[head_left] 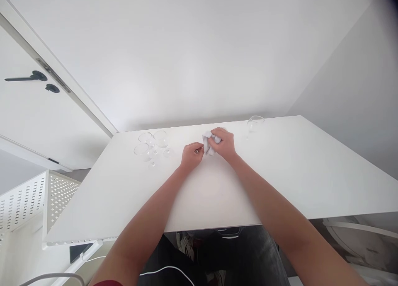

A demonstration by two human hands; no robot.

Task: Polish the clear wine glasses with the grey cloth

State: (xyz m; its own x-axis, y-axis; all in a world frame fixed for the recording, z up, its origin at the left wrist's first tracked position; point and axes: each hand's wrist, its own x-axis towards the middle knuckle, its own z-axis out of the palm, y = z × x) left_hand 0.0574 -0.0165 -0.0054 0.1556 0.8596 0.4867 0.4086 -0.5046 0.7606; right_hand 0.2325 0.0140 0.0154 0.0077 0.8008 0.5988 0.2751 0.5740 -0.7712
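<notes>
My left hand (192, 155) is closed around a clear, shiny piece of glass (196, 151), apparently the stem or foot of a wine glass; most of it is hidden by my fingers and the cloth. Just to the right, my right hand (224, 142) grips a crumpled white cloth (207, 141), pressed against the glass. Both hands are close together over the far half of the white table (214, 195). Left of them stand three clear wine glasses, the front one (141, 149), the back one (146, 138) and the right one (160, 139), all upright.
Another clear wine glass (256, 124) stands near the table's back edge on the right. A white wall rises behind the table. On the left are a door with a black handle (34, 76) and a white perforated rack (60, 195). A white cable (168, 267) hangs below the front edge.
</notes>
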